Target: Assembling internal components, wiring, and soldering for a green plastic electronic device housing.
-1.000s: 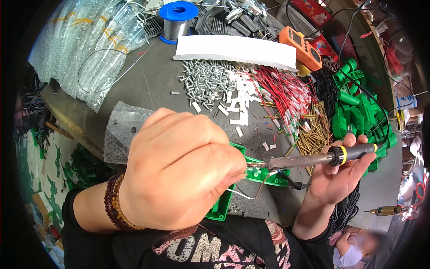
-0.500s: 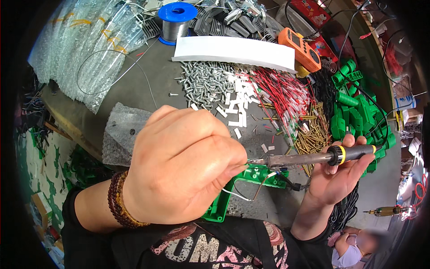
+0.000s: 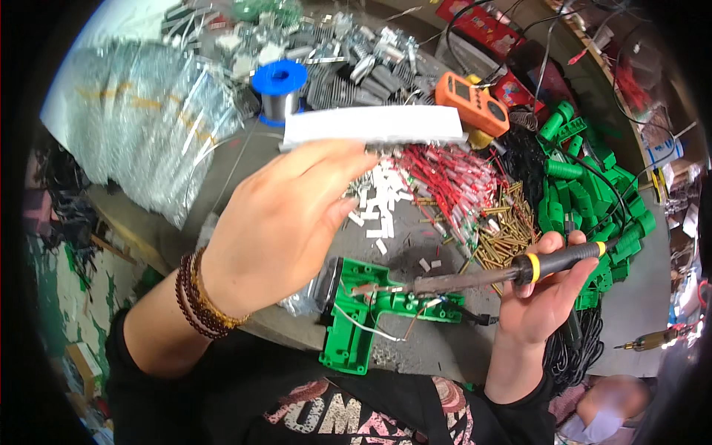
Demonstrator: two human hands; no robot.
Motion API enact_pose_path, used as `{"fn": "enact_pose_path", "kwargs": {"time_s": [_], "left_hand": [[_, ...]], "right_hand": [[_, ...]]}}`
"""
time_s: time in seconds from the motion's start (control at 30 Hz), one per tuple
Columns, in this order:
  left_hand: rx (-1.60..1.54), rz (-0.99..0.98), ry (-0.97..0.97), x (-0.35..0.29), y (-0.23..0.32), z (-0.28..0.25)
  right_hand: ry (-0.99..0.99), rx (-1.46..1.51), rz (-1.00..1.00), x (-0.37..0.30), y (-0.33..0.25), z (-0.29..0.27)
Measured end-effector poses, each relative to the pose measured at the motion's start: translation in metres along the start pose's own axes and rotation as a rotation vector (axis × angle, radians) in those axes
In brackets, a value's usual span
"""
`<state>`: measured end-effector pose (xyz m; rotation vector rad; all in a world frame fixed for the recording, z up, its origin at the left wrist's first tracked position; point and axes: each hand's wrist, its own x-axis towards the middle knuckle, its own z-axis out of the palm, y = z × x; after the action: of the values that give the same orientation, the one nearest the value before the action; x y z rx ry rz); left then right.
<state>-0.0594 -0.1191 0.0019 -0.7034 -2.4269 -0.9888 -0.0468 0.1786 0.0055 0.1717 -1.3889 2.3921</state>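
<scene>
My right hand (image 3: 541,297) grips a soldering iron (image 3: 475,279) by its black handle with yellow bands. The iron's metal shaft points left, its tip over a green plastic housing half (image 3: 348,334). This angled shell lies on the table in front of me, with white, brown and black wires (image 3: 382,331) and a small metal part inside. My left hand (image 3: 278,222) hovers to the upper left of the housing, fingers stretched toward the pile of screws and the white strip (image 3: 378,124). Its thumb stands apart from the fingers, and I see nothing held. The hand hides most of the screws.
A blue solder spool (image 3: 279,89) stands behind the left hand, with bubble-wrap bags (image 3: 141,119) to its left. White connectors (image 3: 382,196), red wires (image 3: 452,182), brass-coloured pins (image 3: 508,233) and green housings (image 3: 578,193) are piled rightward. An orange meter (image 3: 471,104) sits behind them.
My left hand has moved up and away from the iron's tip, and its fingers have spread. The green housing shows more fully. The iron has shifted slightly left and down, and the view has shifted.
</scene>
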Motion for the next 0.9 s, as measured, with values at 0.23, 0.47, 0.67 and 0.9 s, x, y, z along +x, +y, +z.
{"fn": "enact_pose_path", "kwargs": {"time_s": [0.23, 0.47, 0.67, 0.9], "left_hand": [[0.200, 0.011, 0.083, 0.092, -0.057, -0.033], [0.946, -0.156, -0.433, 0.158, -0.107, 0.023], [0.860, -0.185, -0.332, 0.161, -0.117, 0.052], [0.854, -0.313, -0.266, 0.177, -0.107, 0.066]], "right_hand": [[-0.059, 0.003, -0.014, 0.002, -0.009, -0.002], [-0.187, -0.373, -0.469, 0.053, -0.051, -0.003], [-0.198, -1.036, -0.619, 0.144, -0.018, -0.030], [-0.359, -1.341, -0.288, 0.203, 0.007, -0.086]]}}
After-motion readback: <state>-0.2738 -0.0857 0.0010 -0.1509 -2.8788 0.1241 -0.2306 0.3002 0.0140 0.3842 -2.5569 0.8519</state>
